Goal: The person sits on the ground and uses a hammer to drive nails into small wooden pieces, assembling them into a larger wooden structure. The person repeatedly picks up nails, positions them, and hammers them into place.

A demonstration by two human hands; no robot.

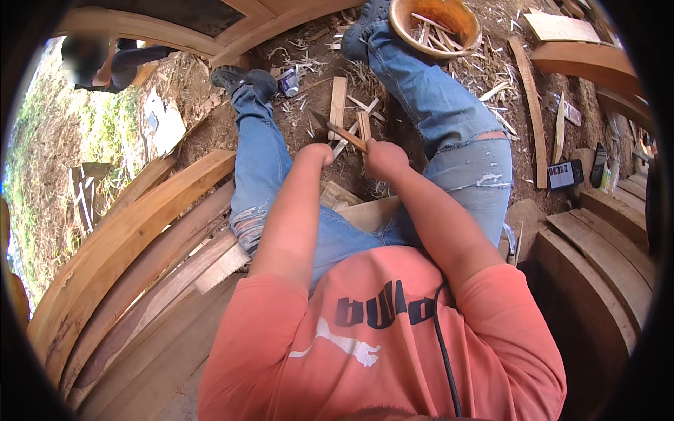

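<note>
Seated person in a coral shirt [414, 281] and torn blue jeans [442, 109], legs spread over bare ground littered with shavings. Stacked curved planks [133, 256] at the left flank; more curved timbers [597, 245] at the right, running out into the dark fisheye rim. Another person [125, 67], upper left, visible only in part, head blurred.

Orange basin [460, 17] beyond the right leg, sticks inside, its far side cut by the top edge.

Right hand [385, 161]: between the knees, fingers wrapped round the wooden handle of a dark-headed tool [345, 135]. Handle slants up and left from the fist; butt end hidden by the hand. Head small and dark against soil, its exact shape hard to make out.

Left hand [318, 154]: just left of the tool, fingers curled. Whether anything is clasped there, cannot tell; the palm is turned from view. A pale strip [340, 149] lies close by, contact unclear.

Small wood piece [364, 125] stands out just past the right fist, crossed by the handle; its lower end is hidden, so whether gripped or merely behind, unclear.
</note>
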